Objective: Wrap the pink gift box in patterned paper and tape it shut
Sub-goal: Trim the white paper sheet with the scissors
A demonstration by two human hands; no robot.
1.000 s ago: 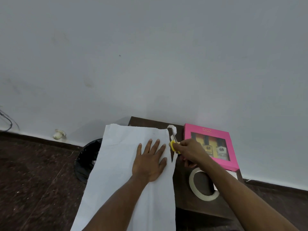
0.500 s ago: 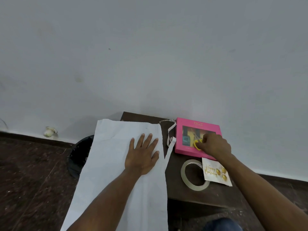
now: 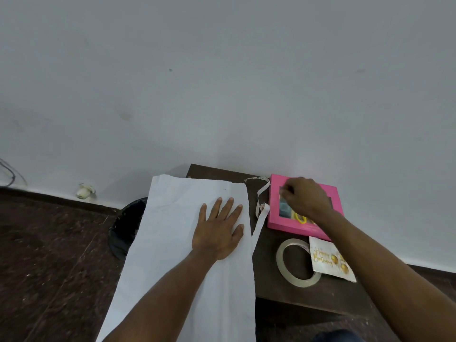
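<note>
Change: cutting finished; scissors (image 3: 300,218) moved within the last second from the paper's right edge onto the pink gift box (image 3: 274,215), only the yellow handle now visible under the right wrist. Right hand since shifted further up the box lid.
Meaning: paper judged trimmed to size; next step likely box onto sheet, wrapping itself not yet begun.
Bin: dark, round (image 3: 128,225), on the floor, partly hidden under the sheet's left edge.
Paper: white back side up (image 3: 177,243), no pattern visible from here; draped over the left part of the surface (image 3: 271,287) and hanging off the near edge.
Left hand: flat on the sheet (image 3: 219,233), fingers spread and straight, pressing the paper down as in the earlier views.
Offcut: thin curled strip (image 3: 261,211) between sheet and box, near end seemingly attached at the sheet's right edge.
Box: flat, window lid up, far right corner of the surface against the wall, just beside the sheet, not on it.
Right hand: on top of the box lid (image 3: 304,199), fingers curled; whether pinching anything cannot be told, motion blur.
Tape: clear roll (image 3: 281,265), lying flat, near side of the box, untouched.
Card: "Happy Birthday" card (image 3: 330,260), overlapping the roll's right rim.
</note>
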